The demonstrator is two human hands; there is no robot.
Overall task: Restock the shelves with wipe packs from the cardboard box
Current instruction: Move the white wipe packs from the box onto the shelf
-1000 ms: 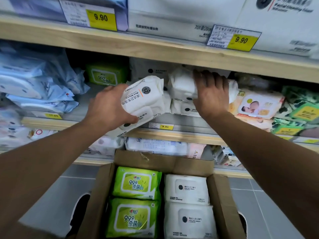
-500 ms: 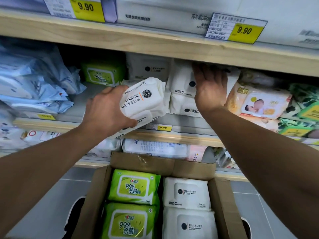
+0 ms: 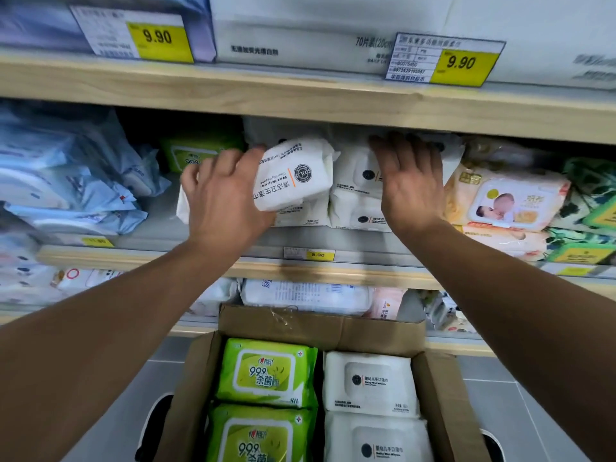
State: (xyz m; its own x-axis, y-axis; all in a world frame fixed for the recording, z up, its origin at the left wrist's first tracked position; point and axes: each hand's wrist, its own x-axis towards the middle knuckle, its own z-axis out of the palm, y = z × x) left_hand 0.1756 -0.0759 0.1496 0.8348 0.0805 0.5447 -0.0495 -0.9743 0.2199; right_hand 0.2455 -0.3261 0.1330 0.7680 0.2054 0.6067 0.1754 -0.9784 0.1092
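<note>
My left hand (image 3: 223, 198) grips a white wipe pack (image 3: 295, 176), tilted on its side, over the front of the middle shelf (image 3: 266, 270). It touches other white packs beneath and behind it. My right hand (image 3: 411, 181) lies flat with fingers spread against a stack of white wipe packs (image 3: 356, 195) just to the right, under the upper shelf board. Below, the open cardboard box (image 3: 320, 325) holds green wipe packs (image 3: 266, 373) on its left side and white wipe packs (image 3: 370, 383) on its right.
Blue packs (image 3: 66, 181) fill the shelf's left; a green pack (image 3: 196, 151) sits behind my left hand. Baby-picture packs (image 3: 506, 201) and green leafy packs (image 3: 590, 201) crowd the right. Yellow 9.90 price tags (image 3: 461, 63) hang on the upper shelf. Grey floor tiles (image 3: 516, 411) flank the box.
My left hand has carried the white pack up and deeper onto the middle shelf, against the other white packs. My right hand stays pressed on the neighbouring stack.
</note>
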